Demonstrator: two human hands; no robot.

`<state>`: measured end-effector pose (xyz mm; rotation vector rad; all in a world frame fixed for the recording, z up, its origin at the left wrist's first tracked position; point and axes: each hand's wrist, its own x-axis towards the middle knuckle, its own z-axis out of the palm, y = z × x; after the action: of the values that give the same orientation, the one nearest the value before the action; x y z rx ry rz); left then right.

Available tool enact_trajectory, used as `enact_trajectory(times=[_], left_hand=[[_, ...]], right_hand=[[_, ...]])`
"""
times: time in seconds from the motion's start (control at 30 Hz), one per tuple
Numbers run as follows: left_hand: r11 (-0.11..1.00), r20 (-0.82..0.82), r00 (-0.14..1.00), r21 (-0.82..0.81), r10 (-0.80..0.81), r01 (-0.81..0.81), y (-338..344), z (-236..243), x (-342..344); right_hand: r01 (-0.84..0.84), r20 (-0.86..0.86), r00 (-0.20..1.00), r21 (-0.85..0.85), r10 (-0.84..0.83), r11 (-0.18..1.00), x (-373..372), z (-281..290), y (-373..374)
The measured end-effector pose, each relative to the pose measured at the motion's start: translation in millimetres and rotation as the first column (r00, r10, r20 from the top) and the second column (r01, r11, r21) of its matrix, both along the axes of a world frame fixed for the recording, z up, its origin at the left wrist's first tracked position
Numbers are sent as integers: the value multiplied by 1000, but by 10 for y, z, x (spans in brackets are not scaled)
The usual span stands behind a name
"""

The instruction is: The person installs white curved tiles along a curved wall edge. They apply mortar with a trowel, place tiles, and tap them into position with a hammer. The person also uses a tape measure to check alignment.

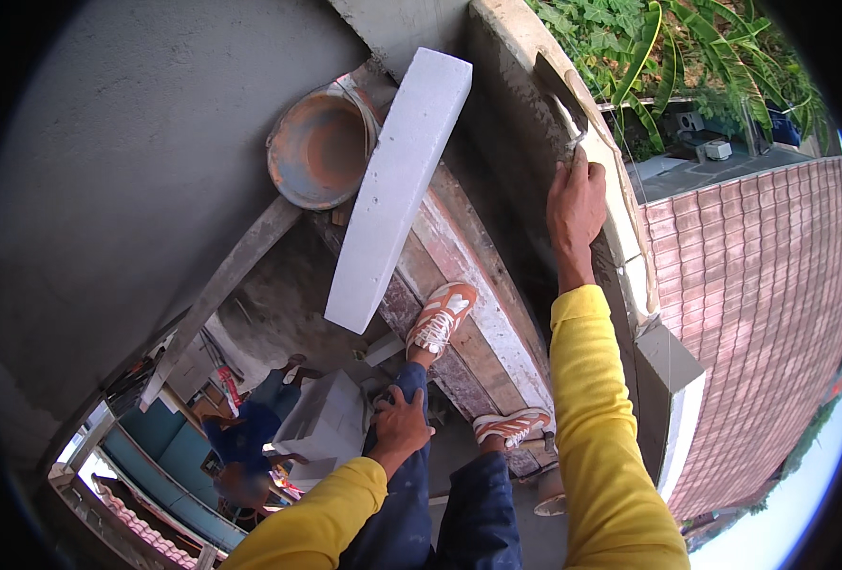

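My right hand is closed round the handle of a trowel, whose blade lies against the top of a low wall. Grey mortar runs along that wall's top edge. My left hand rests on my left knee with its fingers spread, holding nothing. A long, pale lightweight block stands tilted ahead of my left foot, beside the wall. Just left of the block, a mortar-stained bucket shows its hollow inside; how full it is, I cannot tell.
My shoes stand on narrow scaffold planks. Well below on the left, another person bends near stacked pale blocks. A slanting timber runs beside a grey rendered wall. Beyond the low wall lies a tiled roof.
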<state>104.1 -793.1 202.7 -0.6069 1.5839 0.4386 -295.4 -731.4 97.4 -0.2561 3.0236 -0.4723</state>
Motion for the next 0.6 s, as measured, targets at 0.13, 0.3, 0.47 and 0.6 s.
enact_trajectory(times=[0.13,0.3,0.47,0.6], left_hand=[[1000,25,1000,0,-1,1,4,-24,-10],[1000,15,1000,5,-12,12,-8,-10,-15],[1000,-94,996,1,13,-13,23,-122,210],[1000,10,1000,11,-18,18,-41,9,1]], right_hand=[[21,-34,999,-18,-21,1000,-9,-16,43],[72,-84,994,15,-71,997,-308,41,-10],[37,-83,996,37,-34,999,-231,28,72],[-13,-3,1000,33,13,999,-16,48,93]])
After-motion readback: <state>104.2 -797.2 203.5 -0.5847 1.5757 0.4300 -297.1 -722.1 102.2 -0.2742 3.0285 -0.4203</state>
